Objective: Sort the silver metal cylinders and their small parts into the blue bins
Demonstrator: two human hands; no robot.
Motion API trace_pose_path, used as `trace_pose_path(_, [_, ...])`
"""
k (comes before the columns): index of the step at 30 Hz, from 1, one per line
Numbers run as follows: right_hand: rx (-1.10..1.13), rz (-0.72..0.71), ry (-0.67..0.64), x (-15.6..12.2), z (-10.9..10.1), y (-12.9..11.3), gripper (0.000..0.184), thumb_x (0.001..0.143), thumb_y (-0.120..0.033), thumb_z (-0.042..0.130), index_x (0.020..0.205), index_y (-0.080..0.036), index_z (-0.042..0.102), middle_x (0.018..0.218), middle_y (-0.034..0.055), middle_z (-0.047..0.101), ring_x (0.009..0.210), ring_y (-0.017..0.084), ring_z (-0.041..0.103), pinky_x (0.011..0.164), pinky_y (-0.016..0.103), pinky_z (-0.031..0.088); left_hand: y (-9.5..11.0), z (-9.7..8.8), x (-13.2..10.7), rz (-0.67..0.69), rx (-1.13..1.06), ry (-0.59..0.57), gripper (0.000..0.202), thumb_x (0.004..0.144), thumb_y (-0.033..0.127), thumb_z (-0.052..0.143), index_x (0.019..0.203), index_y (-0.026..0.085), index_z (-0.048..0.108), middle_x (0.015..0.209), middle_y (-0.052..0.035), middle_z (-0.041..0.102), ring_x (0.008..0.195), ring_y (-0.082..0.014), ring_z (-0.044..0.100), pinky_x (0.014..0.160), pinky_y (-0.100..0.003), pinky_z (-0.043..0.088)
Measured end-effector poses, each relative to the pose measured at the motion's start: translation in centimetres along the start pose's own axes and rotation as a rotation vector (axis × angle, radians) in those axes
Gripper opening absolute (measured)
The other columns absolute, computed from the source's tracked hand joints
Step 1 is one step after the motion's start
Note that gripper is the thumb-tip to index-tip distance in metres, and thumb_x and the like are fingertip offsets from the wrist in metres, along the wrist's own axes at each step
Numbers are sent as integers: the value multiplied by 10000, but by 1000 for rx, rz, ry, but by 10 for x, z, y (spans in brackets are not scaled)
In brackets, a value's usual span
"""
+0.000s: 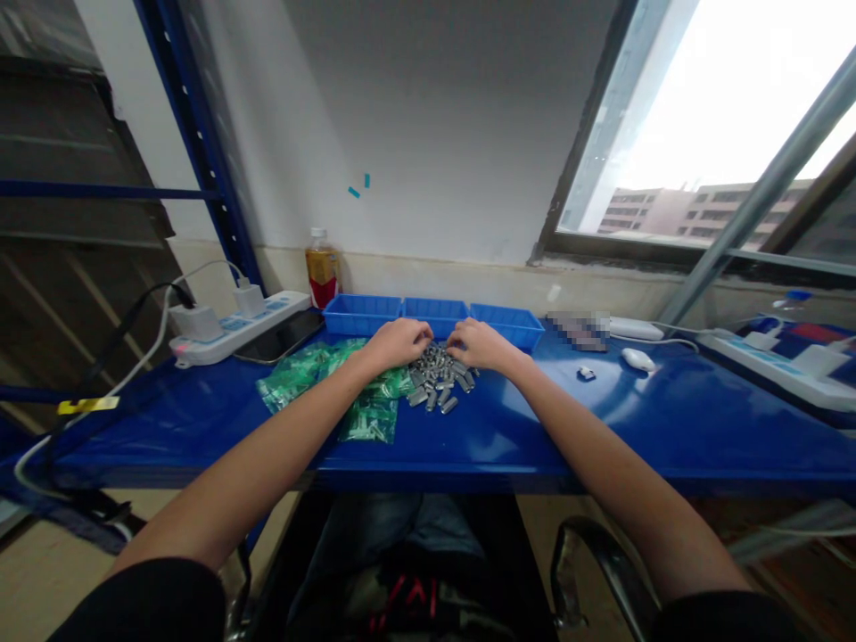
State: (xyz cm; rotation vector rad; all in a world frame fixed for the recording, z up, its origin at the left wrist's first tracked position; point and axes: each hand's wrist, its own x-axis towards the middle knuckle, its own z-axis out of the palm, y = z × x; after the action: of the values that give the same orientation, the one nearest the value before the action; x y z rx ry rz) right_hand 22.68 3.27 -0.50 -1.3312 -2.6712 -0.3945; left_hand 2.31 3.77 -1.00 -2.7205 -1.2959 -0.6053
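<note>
A pile of small grey metal cylinders (438, 383) lies on the blue table in front of me. At its far left side, my left hand (401, 341) has its fingers curled down toward the pieces. Facing it across the heap, my right hand (485, 344) bends its fingers over the far right part. Both hands look closed, but whatever is between the fingertips is too small to make out. Green plastic bags (371, 417) with small contents spread under and beside my left forearm, touching the pile's left side.
Blue bins, a left one (361, 323), a middle one and a right one (522, 332), stand behind my hands. A bottle (322, 272), power strip (274, 312) and dark phone (281, 337) are at left. At right lie a white earbud case (637, 360) and another power strip (779, 367).
</note>
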Motion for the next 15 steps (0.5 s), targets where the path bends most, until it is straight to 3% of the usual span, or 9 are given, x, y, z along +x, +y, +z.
trace_pose_path(8, [-24,83,66,3,-1,-12,288,890,-346,477,950,-181,704,970,97,648,972,235,532,811,323,393,2,-1,-1,-7,22,-27,256,818,264,465,969,213,666,924,-48,709,825,-184,638,688,-250,452])
trace_pose_path(15, [3,107,43,9,4,-20,271,864,-365,510,924,-192,709,949,98,646,957,249,530,785,327,403,4,-2,-1,-1,7,-22,248,812,262,467,951,209,665,898,-47,710,812,-188,641,666,-251,445])
